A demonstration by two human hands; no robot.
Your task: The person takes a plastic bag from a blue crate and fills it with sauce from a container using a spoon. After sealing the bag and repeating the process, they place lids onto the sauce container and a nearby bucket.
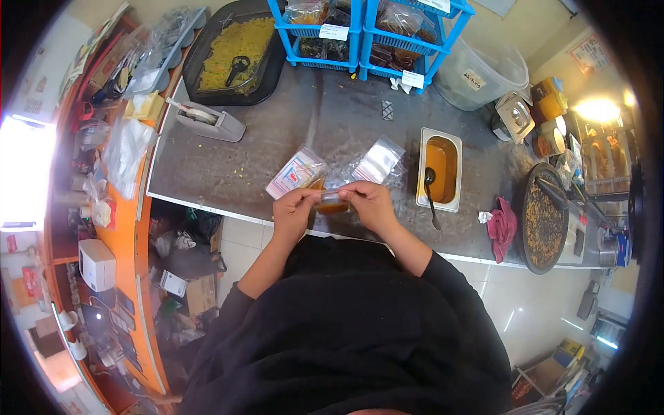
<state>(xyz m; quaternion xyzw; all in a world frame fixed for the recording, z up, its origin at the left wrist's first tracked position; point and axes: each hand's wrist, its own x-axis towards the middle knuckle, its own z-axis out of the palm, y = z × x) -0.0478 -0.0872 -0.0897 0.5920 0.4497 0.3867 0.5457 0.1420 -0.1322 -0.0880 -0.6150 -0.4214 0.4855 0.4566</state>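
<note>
Between my two hands, at the front edge of the counter, is a small clear plastic bag (333,207) with orange-brown sauce in its lower part. My left hand (296,209) pinches the bag's upper left end, and my right hand (371,205) pinches the upper right end, fingers closed. Just beyond the left hand lies a printed pack of plastic bags (296,170). Loose clear bags (379,160) are spread beyond the right hand. To the right stands a metal pan (443,153) of orange-brown sauce with a black ladle (431,187) resting in it.
A tape dispenser (214,123) and a black tray of yellow food (238,55) sit at the left. Blue racks (360,38) with filled bags stand at the back beside a plastic tub (477,69). A pink cloth (503,228) and a round dark pan (546,228) lie right.
</note>
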